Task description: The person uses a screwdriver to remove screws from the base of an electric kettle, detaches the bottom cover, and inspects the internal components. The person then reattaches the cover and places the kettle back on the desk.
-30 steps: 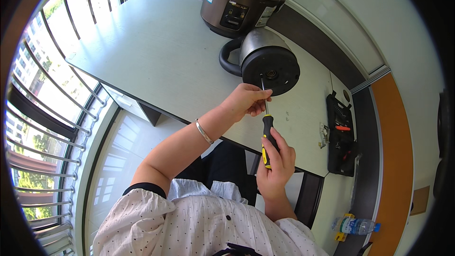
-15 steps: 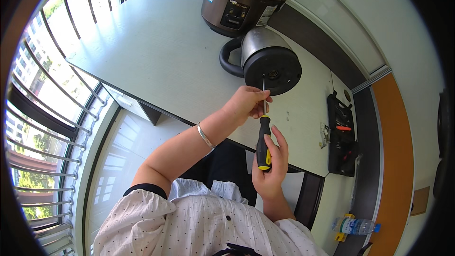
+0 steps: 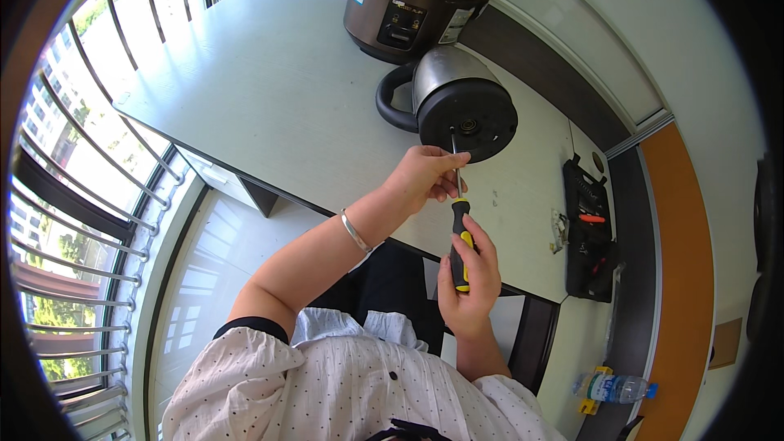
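An electric kettle (image 3: 461,73) of brushed metal lies on its side on the table, its round black base facing me and its black handle to the left. A screwdriver (image 3: 461,211) with a black and yellow handle points at the base, its tip at a spot left of the central ring. Thumb and fingers of my left hand (image 3: 429,175) pinch the metal shaft close below the base. Around the handle, my right hand (image 3: 471,282) is closed, thumb on the left and fingers on the right.
Behind the kettle stands a brown rice cooker (image 3: 412,12). On the right of the pale table (image 3: 269,73) lie an open black tool case (image 3: 590,229) and small loose parts (image 3: 559,230). A plastic bottle (image 3: 616,389) and a yellow object (image 3: 590,392) are at lower right.
My right hand has shifted its grip on the screwdriver handle, fingers now wrapped closer round it. The handle has swung slightly right. My left hand still pinches the shaft.
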The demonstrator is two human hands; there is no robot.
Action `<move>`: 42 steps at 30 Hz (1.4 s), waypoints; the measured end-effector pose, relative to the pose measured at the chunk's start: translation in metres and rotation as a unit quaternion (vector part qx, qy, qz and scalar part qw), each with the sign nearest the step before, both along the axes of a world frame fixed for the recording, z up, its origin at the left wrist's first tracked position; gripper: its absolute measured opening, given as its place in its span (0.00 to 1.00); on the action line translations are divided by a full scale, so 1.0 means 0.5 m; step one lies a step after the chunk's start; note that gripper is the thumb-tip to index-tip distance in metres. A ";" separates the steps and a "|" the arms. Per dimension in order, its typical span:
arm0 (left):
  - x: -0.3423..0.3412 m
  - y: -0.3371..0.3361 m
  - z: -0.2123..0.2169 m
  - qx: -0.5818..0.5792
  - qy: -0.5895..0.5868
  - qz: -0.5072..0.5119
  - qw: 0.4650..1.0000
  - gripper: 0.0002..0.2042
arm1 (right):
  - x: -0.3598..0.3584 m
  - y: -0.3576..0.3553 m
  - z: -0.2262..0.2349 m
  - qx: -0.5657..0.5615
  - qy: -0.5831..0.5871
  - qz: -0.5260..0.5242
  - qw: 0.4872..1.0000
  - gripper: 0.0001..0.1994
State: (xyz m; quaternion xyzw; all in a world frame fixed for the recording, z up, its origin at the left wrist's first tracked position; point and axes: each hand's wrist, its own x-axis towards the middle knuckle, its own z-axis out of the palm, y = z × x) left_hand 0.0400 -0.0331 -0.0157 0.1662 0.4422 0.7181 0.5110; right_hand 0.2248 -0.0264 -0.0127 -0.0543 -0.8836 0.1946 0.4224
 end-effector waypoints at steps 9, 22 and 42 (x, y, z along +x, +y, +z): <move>-0.005 0.001 0.002 0.030 -0.019 -0.025 0.999 0.10 | 0.008 0.002 -0.007 0.004 0.007 -0.027 1.000 0.21; 0.001 0.001 -0.008 0.042 -0.025 -0.031 0.998 0.11 | 0.006 -0.004 -0.006 -0.030 0.031 0.003 0.999 0.19; 0.008 0.000 -0.001 0.034 -0.004 0.002 0.999 0.11 | 0.006 0.000 -0.015 -0.059 0.032 0.002 0.998 0.18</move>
